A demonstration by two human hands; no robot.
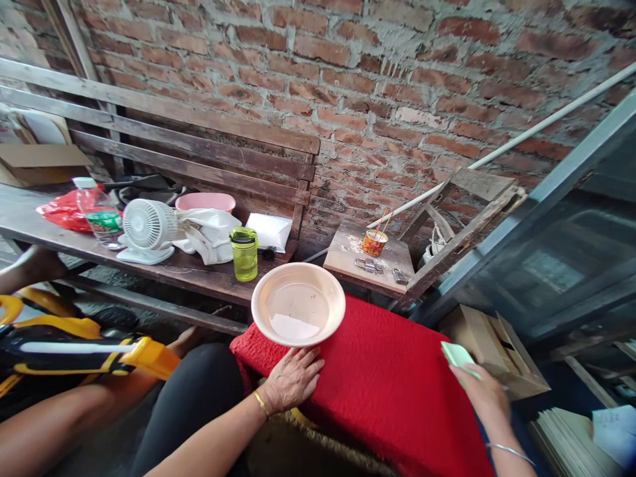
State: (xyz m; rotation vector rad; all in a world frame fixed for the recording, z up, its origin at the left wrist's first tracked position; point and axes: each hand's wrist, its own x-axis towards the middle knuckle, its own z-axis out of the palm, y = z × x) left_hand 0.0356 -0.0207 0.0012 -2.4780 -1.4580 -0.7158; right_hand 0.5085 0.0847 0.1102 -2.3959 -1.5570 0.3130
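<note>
A cream basin (318, 277) with clear water in it stands on the bright red cloth (382, 371). My left hand (294, 379) lies just in front of the basin, palm down on the cloth. Its fingers are stretched out, their tips at the basin's near rim; whether they touch it I cannot tell. Over the cloth's right edge, my right hand (484, 391) is closed around a pale green flat plastic tool (458, 355). The tool's underside is hidden, so its exact kind does not show.
Behind the basin, a wooden bench (199, 268) bears a green water bottle (244, 255), a white fan (149, 225) and a pink basin (206, 201). Padlocks (368, 265) and a patterned cup (373, 244) stand on a small table. A cardboard box (489, 344) is at right; another person's legs (59, 417) are at left.
</note>
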